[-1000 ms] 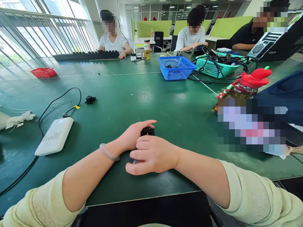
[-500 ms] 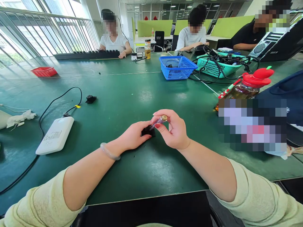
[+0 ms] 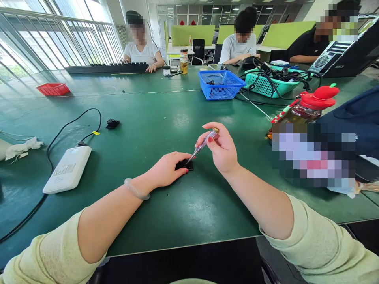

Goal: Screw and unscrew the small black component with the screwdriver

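A small black part [image 3: 188,165] lies on the green table, gripped at its left side between the thumb and fingers of my left hand [image 3: 168,169]. My right hand [image 3: 222,150] holds a screwdriver with a clear purplish handle [image 3: 205,143] and a brass-coloured end. The tool slants down to the left, and its tip meets the top of the black part. Fine detail of the part is too small to tell. Farther left, another small black piece [image 3: 112,124] rests on the table.
A white power bank [image 3: 67,169] with a black cable lies at left. Beyond are a red tray [image 3: 53,89], a blue basket [image 3: 221,90] and a green basket of cables [image 3: 260,84]. At right stands a red-lidded bottle [image 3: 310,108]. Several people sit across the table.
My right hand has risen and moved slightly right, its fingers now higher on the screwdriver, so more of the shaft shows. My left hand stays on the black part.
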`<state>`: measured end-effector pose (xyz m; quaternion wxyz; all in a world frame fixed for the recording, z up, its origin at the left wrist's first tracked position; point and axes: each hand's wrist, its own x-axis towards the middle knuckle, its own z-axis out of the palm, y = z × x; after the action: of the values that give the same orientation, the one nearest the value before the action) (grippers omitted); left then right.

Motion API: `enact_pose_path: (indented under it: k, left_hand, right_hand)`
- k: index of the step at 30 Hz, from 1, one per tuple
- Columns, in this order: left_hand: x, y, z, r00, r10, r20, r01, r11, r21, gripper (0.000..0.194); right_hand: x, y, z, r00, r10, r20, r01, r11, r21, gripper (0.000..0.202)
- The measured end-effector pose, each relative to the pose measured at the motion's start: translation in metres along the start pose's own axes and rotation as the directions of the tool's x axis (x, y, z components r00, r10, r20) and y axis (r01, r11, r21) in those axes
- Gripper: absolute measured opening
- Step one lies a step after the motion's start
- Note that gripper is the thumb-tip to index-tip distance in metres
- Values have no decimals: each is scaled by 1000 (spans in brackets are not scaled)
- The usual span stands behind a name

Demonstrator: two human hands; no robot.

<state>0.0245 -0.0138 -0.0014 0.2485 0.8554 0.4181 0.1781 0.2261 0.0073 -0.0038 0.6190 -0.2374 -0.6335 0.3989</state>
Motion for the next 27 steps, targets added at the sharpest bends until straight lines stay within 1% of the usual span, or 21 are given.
enact_pose_path:
  k: [4,8,11,13,15,18,21,22,23,24,25,26,27]
  left_hand:
    - [0,0,0,1000,8,-2,-8,1000,2,40]
    - [0,-1,1,1000,16,-11,-17,1000,-25,39]
    - [-1,-2,1,1000,18,-24,-19,998,-58,38]
    - [-1,-2,1,999,19,-29,-21,997,-75,36]
    - [-1,-1,1,999,20,-26,-23,996,-88,32]
    - [-2,-1,0,999,31,-33,-34,993,-111,24]
    - [-2,-3,1,997,60,-41,-64,991,-118,19]
    - [-2,-4,1,996,72,-45,-77,990,-120,18]
    - [-2,-4,1,995,83,-49,-89,989,-120,17]
    - [-2,-4,1,994,92,-52,-98,988,-121,17]
    - [-1,-4,1,994,98,-54,-104,987,-123,18]
    - [-1,-4,1,994,99,-51,-105,986,-127,19]
    - [-1,-4,0,994,95,-44,-100,986,-131,20]
  right_hand:
    - [1,-1,-2,999,-29,20,29,1000,11,22]
    - [-3,-7,2,992,-120,48,121,992,-34,18]
    - [-8,-12,5,979,-188,74,195,975,-105,13]
    - [-12,-16,7,961,-249,121,268,947,-179,13]
    - [-14,-20,9,926,-327,190,369,893,-259,16]
    - [-13,-28,12,845,-431,315,525,779,-342,22]
    - [-10,-34,16,746,-516,420,659,665,-353,29]
    - [-10,-36,17,720,-539,437,689,631,-356,30]
    - [-10,-36,18,706,-552,443,705,606,-367,30]
    - [-10,-37,18,707,-554,440,705,595,-385,29]
    - [-11,-36,18,726,-542,423,687,601,-408,27]
    - [-11,-35,18,760,-517,395,650,627,-429,24]
    - [-12,-33,17,802,-481,354,597,673,-438,22]
